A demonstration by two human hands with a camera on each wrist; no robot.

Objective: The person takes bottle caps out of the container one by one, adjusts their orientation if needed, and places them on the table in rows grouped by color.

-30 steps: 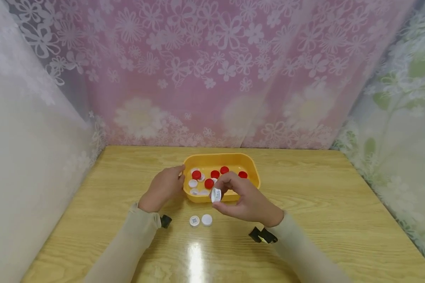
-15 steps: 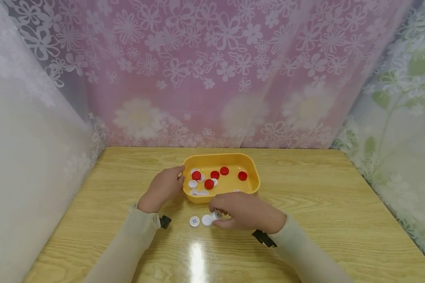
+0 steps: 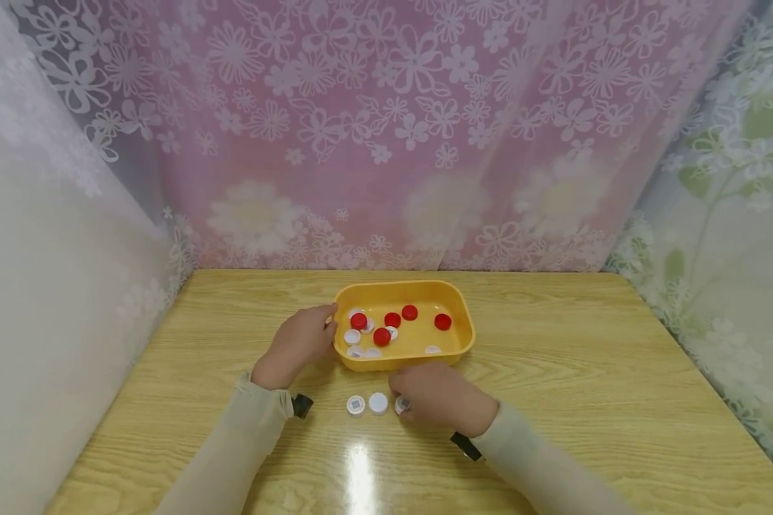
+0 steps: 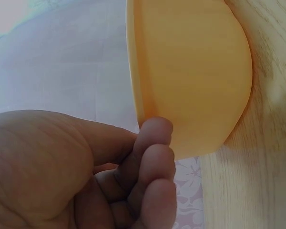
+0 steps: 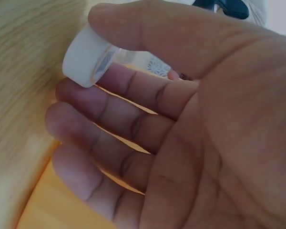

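My right hand (image 3: 441, 397) is low over the table in front of the yellow tray (image 3: 402, 363). Between thumb and fingers it pinches a white bottle cap (image 5: 83, 59), set down at the tabletop with its printed side up. To the left of that cap lie two more, a plain white bottle cap (image 3: 378, 403) and a white bottle cap with a printed square (image 3: 356, 405), roughly in a row. My left hand (image 3: 298, 345) holds the tray's left end, thumb and fingertips pinching the rim in the left wrist view.
Inside the tray are several red caps (image 3: 381, 337) and several white caps (image 3: 352, 337), mostly toward its left half. The wooden table (image 3: 573, 372) ends at a pink flowered curtain (image 3: 386, 179) behind, with pale cloth on both sides.
My right hand has come down from above the tray's front rim with the white cap, which is now at the right end of the row. The left hand stays at the tray.
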